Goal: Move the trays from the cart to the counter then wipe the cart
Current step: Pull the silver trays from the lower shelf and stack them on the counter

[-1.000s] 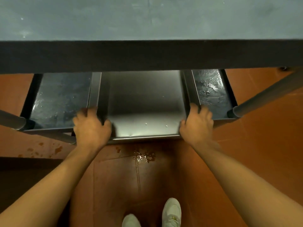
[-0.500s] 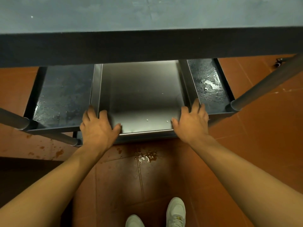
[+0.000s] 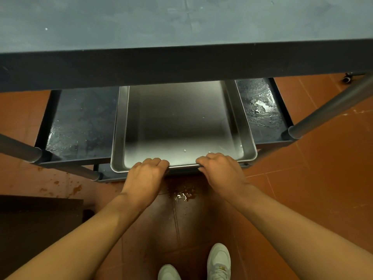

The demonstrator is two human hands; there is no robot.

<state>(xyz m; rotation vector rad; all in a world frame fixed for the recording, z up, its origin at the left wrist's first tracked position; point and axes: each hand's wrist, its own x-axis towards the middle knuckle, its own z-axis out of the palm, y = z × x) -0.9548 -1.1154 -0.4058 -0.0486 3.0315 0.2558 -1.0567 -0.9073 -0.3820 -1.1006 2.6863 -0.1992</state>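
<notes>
Both hands curled over near rim of steel tray [image 3: 177, 122], left hand [image 3: 146, 170], right hand [image 3: 220, 168], tray on wet lower cart shelf [image 3: 80, 122], under top shelf [image 3: 181, 27]

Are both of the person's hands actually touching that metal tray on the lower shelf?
Touching. The head view shows the left hand and right hand with fingers curled over the near rim of the steel tray.

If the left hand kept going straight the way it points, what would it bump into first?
Probably the metal tray itself: the left hand already grips its near rim, pointing over the empty tray floor. Depth is unclear.
</notes>
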